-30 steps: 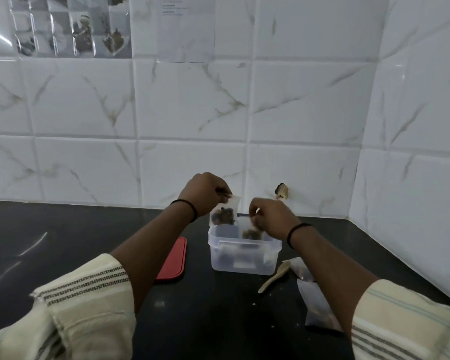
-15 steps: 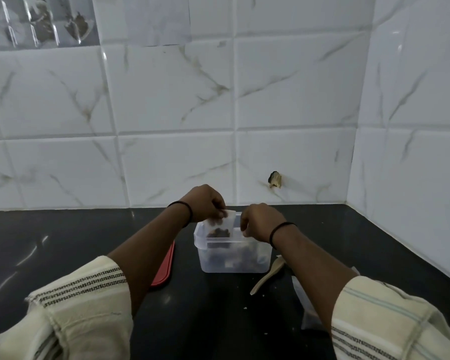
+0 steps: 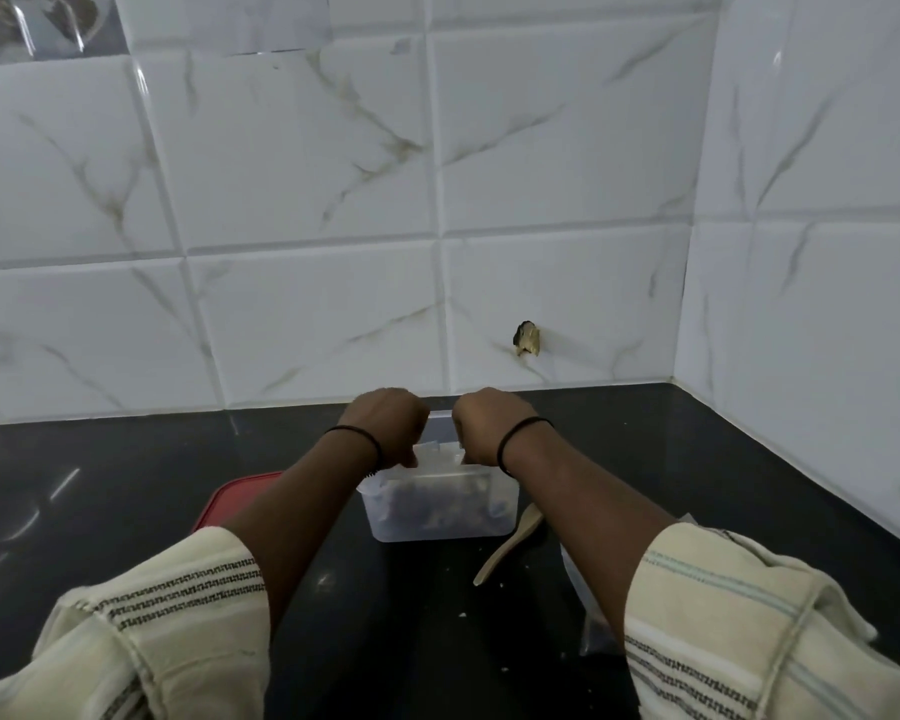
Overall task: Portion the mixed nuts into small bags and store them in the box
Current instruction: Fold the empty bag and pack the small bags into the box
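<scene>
Right, nearest us on the dark counter (image 3: 126, 511) lie a wooden spoon (image 3: 510, 548) and a crumpled clear bag (image 3: 575, 569) by the right sleeve, so portioning looks unfinished. Beyond them, the clear box (image 3: 437, 511) stands open, dark nut packets inside, its red lid (image 3: 230, 504) lying just to the left. Over the box's mouth, left hand (image 3: 385, 426) and right hand (image 3: 492, 423) hang knuckles-up, fingers curled downward, pinching a small bag (image 3: 437, 454) between them at the rim. It seems this packet is going in; closing the lid is yet to come.
</scene>
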{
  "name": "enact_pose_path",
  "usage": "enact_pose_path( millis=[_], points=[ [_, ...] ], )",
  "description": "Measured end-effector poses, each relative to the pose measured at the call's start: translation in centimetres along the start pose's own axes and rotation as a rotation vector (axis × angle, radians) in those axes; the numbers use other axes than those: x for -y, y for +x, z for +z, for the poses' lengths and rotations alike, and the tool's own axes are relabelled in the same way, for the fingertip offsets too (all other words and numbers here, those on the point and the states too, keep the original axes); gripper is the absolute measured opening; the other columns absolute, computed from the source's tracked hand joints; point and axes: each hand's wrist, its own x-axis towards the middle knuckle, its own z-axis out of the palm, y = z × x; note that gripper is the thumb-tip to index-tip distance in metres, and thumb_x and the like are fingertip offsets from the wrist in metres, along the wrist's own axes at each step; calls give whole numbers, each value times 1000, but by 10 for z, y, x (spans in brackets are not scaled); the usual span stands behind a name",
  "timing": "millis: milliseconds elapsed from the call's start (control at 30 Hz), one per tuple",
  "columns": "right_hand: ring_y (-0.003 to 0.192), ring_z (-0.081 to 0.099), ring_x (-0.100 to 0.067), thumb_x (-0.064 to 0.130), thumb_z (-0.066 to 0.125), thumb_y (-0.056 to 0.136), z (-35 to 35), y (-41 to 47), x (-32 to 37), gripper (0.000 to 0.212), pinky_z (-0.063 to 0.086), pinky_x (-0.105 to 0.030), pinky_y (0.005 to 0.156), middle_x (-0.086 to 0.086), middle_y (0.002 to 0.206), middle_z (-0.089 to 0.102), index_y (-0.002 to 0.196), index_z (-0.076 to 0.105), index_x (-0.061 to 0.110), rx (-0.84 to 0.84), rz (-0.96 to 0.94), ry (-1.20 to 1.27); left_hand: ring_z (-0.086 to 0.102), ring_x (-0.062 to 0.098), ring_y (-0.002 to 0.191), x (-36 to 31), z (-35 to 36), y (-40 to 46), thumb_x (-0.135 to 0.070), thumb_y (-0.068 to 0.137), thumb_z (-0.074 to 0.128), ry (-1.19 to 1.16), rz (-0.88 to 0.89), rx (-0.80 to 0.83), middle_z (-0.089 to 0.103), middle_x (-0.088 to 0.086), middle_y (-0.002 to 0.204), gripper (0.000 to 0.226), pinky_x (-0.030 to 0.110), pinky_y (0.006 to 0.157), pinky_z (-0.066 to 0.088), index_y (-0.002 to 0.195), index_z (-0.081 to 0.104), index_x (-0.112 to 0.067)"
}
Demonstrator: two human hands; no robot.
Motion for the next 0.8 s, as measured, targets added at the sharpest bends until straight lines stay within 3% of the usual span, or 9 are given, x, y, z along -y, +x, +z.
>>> enact_pose_path(
  millis=[133, 233, 300, 400, 467, 533, 633, 700, 800],
  points=[
    [96, 65, -26, 15, 65, 90, 1, 2, 0, 14, 55, -37, 82, -9, 107, 69, 104, 67, 13, 4, -32, -13, 57, 24, 80, -2, 3, 2, -14, 85, 62, 11, 13, 96, 59, 3, 84, 2, 29, 65, 47, 84, 61, -14],
    [95, 64, -25, 32, 65, 92, -2, 3, -1, 24, 54, -36, 81, -6, 108, 69, 108, 71, 15, 99, -64, 9, 60, 24, 87, -4, 2, 6, -17, 89, 55, 7, -2, 243, 66, 7, 97, 20, 31, 76, 50, 99, 71, -10],
    [97, 63, -24, 38, 60, 95, -4, 3, -1, 31, 49, -33, 76, -5, 111, 69, 112, 72, 15, 139, -81, 17, 54, 22, 84, -8, -2, 8, -16, 92, 50, 8, -27, 339, 64, 8, 103, 26, 27, 70, 47, 109, 70, -9],
    [106, 62, -25, 32, 51, 101, -6, 0, -1, 32, 48, -34, 82, -7, 120, 66, 120, 69, 15, 214, -106, 0, 49, 23, 85, -17, -8, 7, -15, 98, 45, 23, -58, 437, 61, 12, 116, 32, 23, 55, 39, 123, 62, -5],
    [106, 62, -25, 28, 50, 101, -7, -3, -1, 30, 50, -35, 87, -6, 121, 67, 118, 71, 15, 207, -114, 53, 48, 22, 85, -18, -8, 6, -18, 99, 45, 9, -64, 438, 60, 13, 114, 32, 25, 63, 41, 123, 62, -4],
    [104, 63, -24, 20, 49, 101, -8, -8, -3, 28, 51, -35, 88, -5, 119, 68, 113, 73, 13, 135, -126, 152, 50, 20, 79, -15, -5, 4, -23, 97, 51, -30, -77, 356, 60, 10, 98, 30, 26, 66, 42, 114, 67, -4],
    [93, 66, -20, 18, 49, 99, -10, -20, -12, 27, 53, -30, 78, -3, 104, 72, 103, 75, 12, -57, -113, 389, 54, 20, 76, -8, -3, 1, -34, 91, 62, -214, -105, 95, 63, 6, 84, 26, 27, 67, 42, 82, 69, -10],
    [84, 66, -15, 24, 54, 98, -13, -31, -20, 24, 55, -31, 75, 0, 92, 73, 97, 74, 13, -183, -85, 519, 58, 21, 77, -9, -7, -2, -34, 89, 65, -382, -129, -82, 64, 4, 78, 25, 27, 66, 45, 76, 67, -13],
    [78, 65, -11, 31, 58, 96, -21, -46, -38, 22, 56, -35, 76, 4, 84, 72, 91, 73, 16, -302, -37, 508, 57, 18, 69, -23, -20, -8, -37, 91, 63, -529, -125, -323, 60, -2, 68, 29, 27, 62, 44, 70, 63, -16]
  ],
)
